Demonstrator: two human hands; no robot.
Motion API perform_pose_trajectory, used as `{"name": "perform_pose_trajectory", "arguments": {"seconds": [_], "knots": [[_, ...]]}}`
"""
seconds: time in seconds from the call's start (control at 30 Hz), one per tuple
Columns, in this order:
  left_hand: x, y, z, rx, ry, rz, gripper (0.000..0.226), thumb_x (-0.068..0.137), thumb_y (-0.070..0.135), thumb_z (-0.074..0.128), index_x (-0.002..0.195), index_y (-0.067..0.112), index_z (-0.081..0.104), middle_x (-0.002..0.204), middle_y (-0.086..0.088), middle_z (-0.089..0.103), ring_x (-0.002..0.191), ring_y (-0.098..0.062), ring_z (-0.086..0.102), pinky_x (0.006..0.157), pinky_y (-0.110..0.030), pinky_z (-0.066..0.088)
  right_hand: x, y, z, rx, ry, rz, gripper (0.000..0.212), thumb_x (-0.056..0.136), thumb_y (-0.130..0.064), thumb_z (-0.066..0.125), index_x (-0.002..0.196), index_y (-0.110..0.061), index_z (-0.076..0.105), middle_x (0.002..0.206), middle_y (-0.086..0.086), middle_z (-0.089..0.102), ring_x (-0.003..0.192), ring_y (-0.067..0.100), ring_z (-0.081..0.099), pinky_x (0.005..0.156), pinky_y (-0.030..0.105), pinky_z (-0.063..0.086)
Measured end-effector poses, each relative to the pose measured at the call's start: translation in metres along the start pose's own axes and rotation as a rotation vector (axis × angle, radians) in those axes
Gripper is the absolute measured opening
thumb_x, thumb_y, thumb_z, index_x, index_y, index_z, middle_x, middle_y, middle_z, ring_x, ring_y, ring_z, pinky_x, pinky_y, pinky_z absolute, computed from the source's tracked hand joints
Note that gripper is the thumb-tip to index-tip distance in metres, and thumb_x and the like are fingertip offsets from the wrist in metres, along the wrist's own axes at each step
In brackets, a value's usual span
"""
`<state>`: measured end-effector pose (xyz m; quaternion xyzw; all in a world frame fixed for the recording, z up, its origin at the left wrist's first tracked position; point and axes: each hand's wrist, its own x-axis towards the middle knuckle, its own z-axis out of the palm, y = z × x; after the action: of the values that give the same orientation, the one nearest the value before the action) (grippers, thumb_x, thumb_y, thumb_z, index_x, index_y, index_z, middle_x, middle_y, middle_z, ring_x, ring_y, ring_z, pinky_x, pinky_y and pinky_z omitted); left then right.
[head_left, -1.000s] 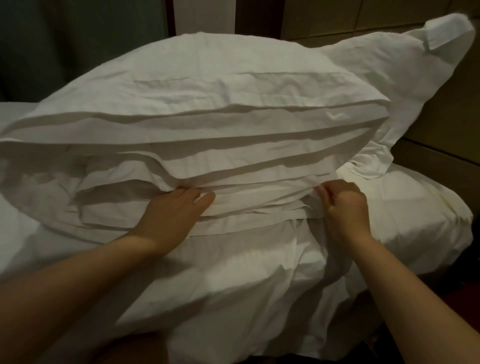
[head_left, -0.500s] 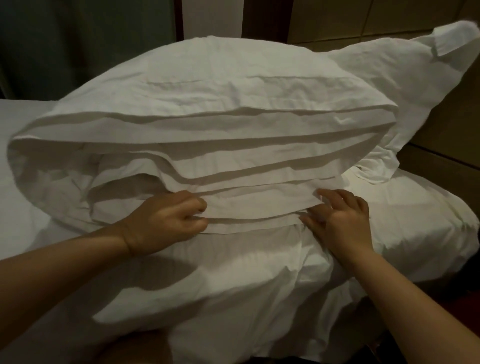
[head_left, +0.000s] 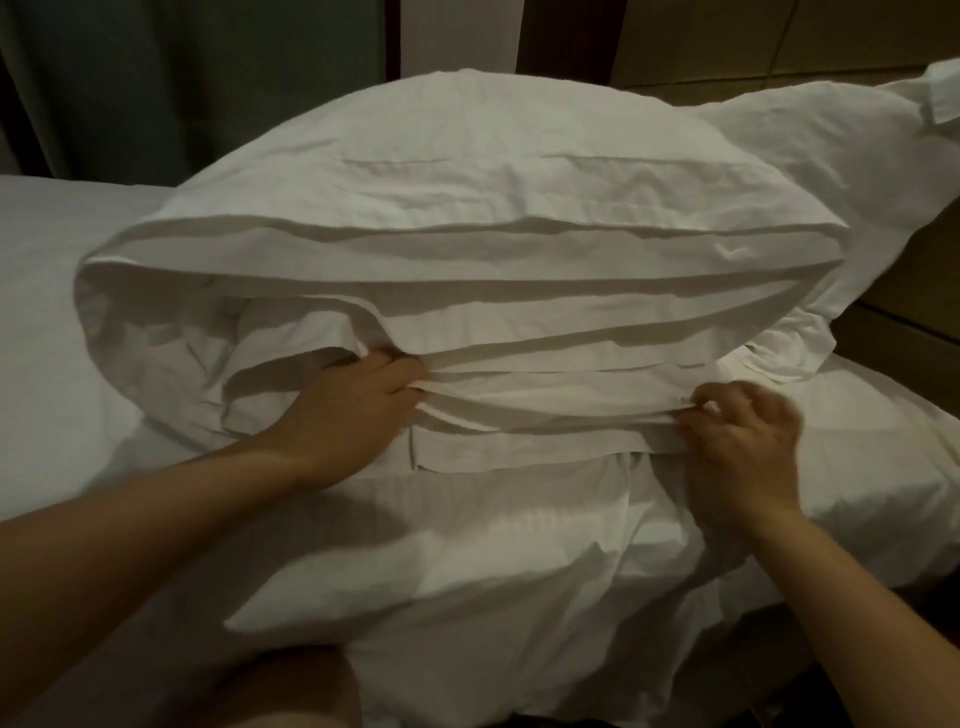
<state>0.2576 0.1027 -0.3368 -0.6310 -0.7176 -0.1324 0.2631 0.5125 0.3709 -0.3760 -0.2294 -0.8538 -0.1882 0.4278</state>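
Pinching the pillowcase hem (head_left: 550, 413), left hand (head_left: 358, 410) and right hand (head_left: 743, 441) may snag extra layers, tipping the pillow (head_left: 467, 171) off the bed (head_left: 52, 312) edge.

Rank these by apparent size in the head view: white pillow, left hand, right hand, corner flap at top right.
White pillow, largest.
Left hand and right hand look alike; the right is blurred, so unranked.
Corner flap, smallest, partly cut off.
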Motion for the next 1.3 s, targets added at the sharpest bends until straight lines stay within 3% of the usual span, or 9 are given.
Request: {"name": "perform_pose_trajectory", "arguments": {"seconds": [0.07, 0.2, 0.37, 0.57, 0.7, 0.83, 0.93, 1.07, 1.3], "knots": [[-0.001, -0.004, -0.012, -0.031, 0.080, -0.010, 0.033, 0.090, 0.014, 0.038, 0.093, 0.015, 0.071, 0.093, 0.004, 0.063, 0.083, -0.013, 0.052, 0.070, -0.036, 0.051, 0.002, 0.010, 0.001, 0.046, 0.032, 0.092, 0.036, 0.086, -0.031, 0.044, 0.077, -0.010, 0.072, 0.095, 0.013, 0.065, 0.100, 0.032, 0.044, 0.092, 0.034, 0.024], [-0.016, -0.012, -0.014, -0.033, -0.087, -0.050, 0.036, 0.078, 0.023, 0.038, 0.080, 0.013, 0.073, 0.090, -0.009, 0.066, 0.084, -0.017, 0.051, 0.056, -0.030, 0.049, -0.023, 0.004, 0.009, 0.007, -0.107, 0.146, 0.042, 0.083, -0.037, 0.044, 0.079, -0.010, 0.076, 0.104, 0.016, 0.066, 0.102, 0.043, 0.052, 0.088, 0.053, 0.039], [-0.008, -0.007, 0.009, -0.043, -0.043, -0.090, 0.031, 0.095, 0.041, 0.040, 0.115, 0.026, 0.059, 0.124, 0.007, 0.049, 0.102, -0.012, 0.048, 0.078, -0.025, 0.037, -0.006, -0.024, -0.017, 0.184, -0.163, -0.044, 0.037, 0.084, -0.042, 0.044, 0.093, -0.022, 0.074, 0.123, 0.011, 0.059, 0.112, 0.034, 0.044, 0.094, 0.043, 0.029], [0.004, -0.009, -0.002, 0.052, 0.014, -0.029, 0.051, 0.090, 0.058, 0.015, 0.112, 0.034, 0.054, 0.104, 0.012, 0.051, 0.087, -0.011, 0.047, 0.074, -0.027, 0.033, 0.005, -0.042, 0.005, 0.066, -0.211, -0.004, 0.039, 0.091, -0.041, 0.039, 0.105, -0.026, 0.072, 0.122, 0.005, 0.061, 0.110, 0.028, 0.046, 0.096, 0.036, 0.024], [-0.002, -0.010, -0.008, 0.055, -0.095, 0.076, 0.037, 0.092, 0.047, 0.023, 0.092, 0.030, 0.056, 0.099, 0.005, 0.057, 0.083, -0.008, 0.048, 0.070, -0.031, 0.046, 0.019, -0.035, 0.009, 0.063, -0.029, -0.001, 0.034, 0.081, -0.031, 0.045, 0.083, -0.011, 0.073, 0.097, 0.014, 0.066, 0.096, 0.029, 0.043, 0.085, 0.038, 0.027], [-0.010, -0.015, -0.013, 0.066, 0.113, 0.162, 0.043, 0.095, 0.030, 0.037, 0.087, 0.003, 0.069, 0.111, -0.008, 0.051, 0.097, -0.024, 0.044, 0.063, -0.038, 0.054, 0.035, -0.004, -0.008, -0.022, 0.160, 0.028, 0.025, 0.089, -0.020, 0.053, 0.080, -0.004, 0.071, 0.095, 0.018, 0.065, 0.089, 0.038, 0.053, 0.078, 0.042, 0.033], [-0.006, -0.013, -0.013, 0.045, 0.187, 0.177, 0.058, 0.102, 0.033, 0.027, 0.085, 0.000, 0.071, 0.101, -0.016, 0.064, 0.095, -0.026, 0.045, 0.067, -0.037, 0.050, 0.022, -0.012, -0.012, 0.029, 0.044, -0.171, 0.032, 0.088, -0.032, 0.050, 0.089, -0.011, 0.073, 0.108, 0.018, 0.065, 0.101, 0.039, 0.050, 0.085, 0.046, 0.034], [0.013, -0.011, -0.024, -0.002, 0.268, 0.002, 0.037, 0.089, 0.024, 0.045, 0.084, -0.002, 0.070, 0.095, -0.018, 0.065, 0.090, -0.023, 0.045, 0.073, -0.032, 0.036, 0.014, -0.034, 0.007, 0.014, -0.105, -0.165, 0.042, 0.082, -0.046, 0.047, 0.109, -0.020, 0.066, 0.122, 0.011, 0.059, 0.114, 0.032, 0.039, 0.097, 0.045, 0.024], [0.014, -0.009, -0.041, 0.019, 0.203, -0.031, 0.034, 0.089, 0.027, 0.043, 0.091, 0.006, 0.069, 0.092, -0.012, 0.067, 0.076, -0.028, 0.061, 0.061, -0.031, 0.049, 0.034, -0.036, 0.013, 0.031, -0.089, -0.195, 0.038, 0.086, -0.038, 0.043, 0.088, -0.017, 0.073, 0.108, 0.007, 0.065, 0.108, 0.029, 0.043, 0.095, 0.040, 0.023]]}}
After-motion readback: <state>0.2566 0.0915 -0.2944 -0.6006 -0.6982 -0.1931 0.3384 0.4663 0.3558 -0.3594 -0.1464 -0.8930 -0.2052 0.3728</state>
